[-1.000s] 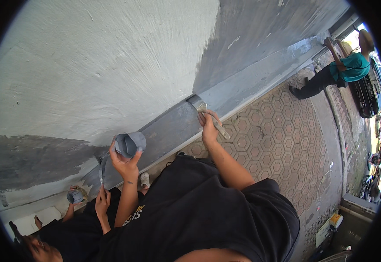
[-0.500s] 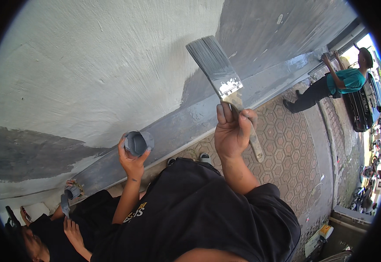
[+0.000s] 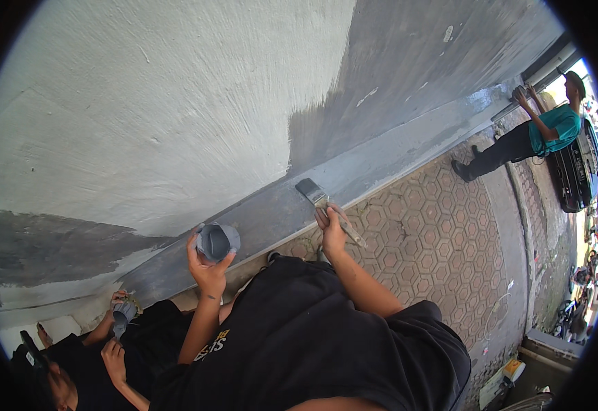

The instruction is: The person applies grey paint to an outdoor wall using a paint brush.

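My left hand (image 3: 209, 271) is wrapped round a small round cup of grey paint (image 3: 218, 241), its opening facing up at me. In my right hand (image 3: 334, 234) is a flat paintbrush (image 3: 319, 198), gripped by its pale, stained handle. Its grey, paint-coated bristles point up and left, at the grey ledge along the foot of the wall (image 3: 271, 205); whether they touch it I cannot tell. Above the ledge, the wall (image 3: 175, 103) is pale in the middle, with dark grey areas to the right and lower left.
Close by at lower left, a person in black (image 3: 73, 370) holds a grey brush and a paint container (image 3: 126, 312). Farther right, a person in a teal shirt (image 3: 555, 130) stands at the wall. Hexagonal paving (image 3: 422, 233) borders the ledge; a dark car (image 3: 569, 178) is beyond.
My right hand has moved the brush down and away from me, from high before the pale wall to the ledge. My left hand with the cup has barely moved.
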Demonstrator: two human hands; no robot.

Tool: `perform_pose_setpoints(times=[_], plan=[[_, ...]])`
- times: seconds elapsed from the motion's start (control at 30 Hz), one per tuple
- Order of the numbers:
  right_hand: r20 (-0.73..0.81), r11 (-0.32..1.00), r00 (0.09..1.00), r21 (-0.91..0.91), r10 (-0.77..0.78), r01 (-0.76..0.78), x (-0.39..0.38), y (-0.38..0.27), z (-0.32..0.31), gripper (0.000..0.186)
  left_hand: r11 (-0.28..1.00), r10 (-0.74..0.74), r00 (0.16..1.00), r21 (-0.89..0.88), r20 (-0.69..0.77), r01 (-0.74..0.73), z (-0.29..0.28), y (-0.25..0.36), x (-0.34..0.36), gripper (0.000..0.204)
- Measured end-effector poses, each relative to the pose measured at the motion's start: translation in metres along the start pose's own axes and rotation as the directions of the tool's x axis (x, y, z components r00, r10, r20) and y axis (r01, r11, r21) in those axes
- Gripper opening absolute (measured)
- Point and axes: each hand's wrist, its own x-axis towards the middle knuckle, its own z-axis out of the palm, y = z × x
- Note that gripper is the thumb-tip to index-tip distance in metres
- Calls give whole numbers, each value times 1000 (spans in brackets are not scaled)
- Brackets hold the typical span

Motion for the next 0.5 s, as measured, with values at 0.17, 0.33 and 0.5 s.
perform_pose_setpoints(times=[0.17,0.33,0.5], plan=[[15,997,998,49,-59,58,-8,-26,59,36,994,-30,998,-108,48,35,2,4,2,85],[59,970,981,173,-182,170,-64,-128,136,33,996,35,997,-85,65,-30,1,-7,5,84],[199,803,856,495,-477,332,-84,-165,144,28,981,-19,996,-192,92,36,-9,-10,10,84]])
